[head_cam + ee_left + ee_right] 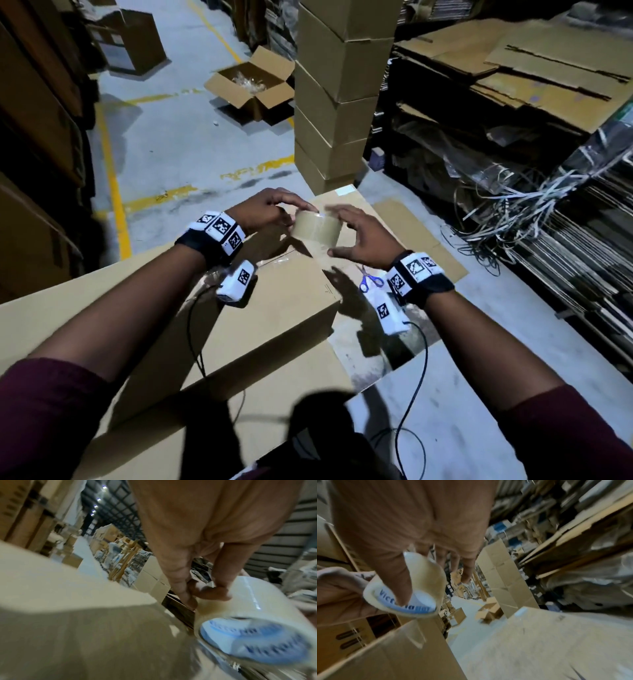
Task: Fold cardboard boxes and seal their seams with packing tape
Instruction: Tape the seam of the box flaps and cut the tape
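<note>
A roll of clear packing tape (317,229) with a blue-printed core (257,639) hangs a little above the closed cardboard box (281,308). Both hands hold it. My left hand (297,214) pinches the roll's outer surface from the left, its fingertips (214,592) pressed on the tape. My right hand (342,233) grips the tape roll (426,582) from the right. The thumb (400,585) is hooked into the core and the other fingers reach over the far side. A shiny strip of tape (274,262) lies on the box top under the hands.
Blue-handled scissors (371,279) lie on flat cardboard right of the box. A tall stack of sealed boxes (335,102) stands just beyond it, with an open box (253,85) on the floor behind. Flattened cardboard and loose strapping (513,205) fill the racks at right.
</note>
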{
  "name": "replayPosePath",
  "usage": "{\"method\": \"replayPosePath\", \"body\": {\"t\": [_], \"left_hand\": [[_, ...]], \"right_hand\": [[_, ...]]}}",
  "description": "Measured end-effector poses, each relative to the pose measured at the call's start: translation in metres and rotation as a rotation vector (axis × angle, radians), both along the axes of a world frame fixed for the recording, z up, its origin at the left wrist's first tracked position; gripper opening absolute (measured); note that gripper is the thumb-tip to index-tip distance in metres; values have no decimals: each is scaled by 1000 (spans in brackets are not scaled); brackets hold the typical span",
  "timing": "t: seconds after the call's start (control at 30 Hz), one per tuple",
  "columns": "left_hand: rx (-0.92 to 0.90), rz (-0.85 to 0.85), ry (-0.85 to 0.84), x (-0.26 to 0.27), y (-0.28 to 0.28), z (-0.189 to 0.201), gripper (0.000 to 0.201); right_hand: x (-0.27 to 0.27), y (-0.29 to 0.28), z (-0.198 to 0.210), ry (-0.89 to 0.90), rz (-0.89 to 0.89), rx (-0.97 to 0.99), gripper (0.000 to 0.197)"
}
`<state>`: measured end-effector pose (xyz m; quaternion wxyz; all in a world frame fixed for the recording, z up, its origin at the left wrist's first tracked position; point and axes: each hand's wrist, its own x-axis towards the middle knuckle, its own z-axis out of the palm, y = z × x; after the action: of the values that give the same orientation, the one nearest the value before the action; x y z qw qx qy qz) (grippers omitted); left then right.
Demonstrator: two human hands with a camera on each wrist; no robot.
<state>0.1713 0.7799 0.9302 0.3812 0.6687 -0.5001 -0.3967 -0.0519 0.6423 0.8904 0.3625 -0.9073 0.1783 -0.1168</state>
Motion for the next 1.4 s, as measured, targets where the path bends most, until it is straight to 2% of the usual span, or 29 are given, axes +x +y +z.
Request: {"method": "replayPosePath", "body": {"t": [0.03, 0.1, 0.27, 0.43, 0.5, 0.7, 0.83, 1.03, 1.07, 1.13, 1.2, 1.3, 1.37, 1.4], "left_hand": [[24, -25, -12, 2, -1, 5, 49], [78, -31, 8, 3, -4, 10, 39], [184, 88, 170, 10, -8, 6, 16], [217, 167, 402, -3, -7, 1, 6], [228, 171, 438, -12, -6, 5, 6], [308, 201, 413, -14, -2, 15, 33], [307, 188, 292, -8, -3, 17, 8], [184, 367, 190, -2, -17, 19, 11], [145, 413, 177, 6, -19, 19, 11], [82, 480, 147, 27, -23, 14, 10], [84, 460, 52, 43, -24, 4, 12], [80, 403, -87, 54, -31, -13, 14], [94, 409, -127, 62, -39, -19, 15], [114, 420, -118, 68, -42, -21, 14]], "right_hand": [[-1, 2, 9, 33, 18, 14, 55], [-6, 11, 24, 72, 34, 128, 43], [-28, 41, 38, -63, -23, 437, 45], [-38, 60, 38, -111, -78, 514, 43], [-39, 66, 37, -134, -93, 523, 41], [-38, 72, 35, -139, -104, 484, 44], [-36, 72, 35, -153, -119, 479, 40], [-9, 70, 29, -215, -171, 538, 22], [-4, 70, 29, -233, -208, 555, 27], [4, 68, 24, -265, -279, 633, 56], [12, 66, 22, -254, -295, 631, 70], [29, 64, 17, -226, -299, 580, 59], [44, 59, 15, -237, -329, 613, 42], [50, 56, 14, -230, -347, 624, 42]]}}
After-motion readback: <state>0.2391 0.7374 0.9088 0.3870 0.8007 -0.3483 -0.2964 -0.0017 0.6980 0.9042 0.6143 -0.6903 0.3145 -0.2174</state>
